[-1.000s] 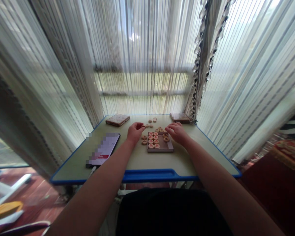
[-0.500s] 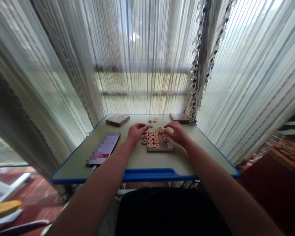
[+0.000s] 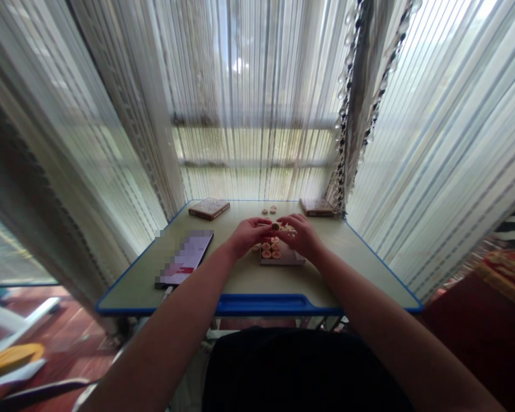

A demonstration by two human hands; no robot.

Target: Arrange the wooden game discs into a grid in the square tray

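My left hand [image 3: 251,236] is closed on a round wooden Chinese chess piece [image 3: 275,226], its dark marked face turned toward me. My right hand [image 3: 304,233] comes in from the other side with thumb and forefinger apart, fingertips close to that piece; whether they touch it I cannot make out. Below the hands sits a shallow box [image 3: 283,262], its back part covered by them. Rows of pieces with red characters [image 3: 270,250] lie in its left side. Behind my right fingers, more loose pieces [image 3: 288,226] show in part.
Farther back on the table [image 3: 257,280] lie a few loose pieces [image 3: 269,210]. Flat boxes stand at the back left [image 3: 209,208] and back right [image 3: 318,206]. A phone [image 3: 187,257] with a cable lies on the left. Curtains [image 3: 257,137] hang behind the table.
My left hand has moved right with a chess piece, over the box. The right hand has shifted slightly left, so the fingertips of both hands are now close together.
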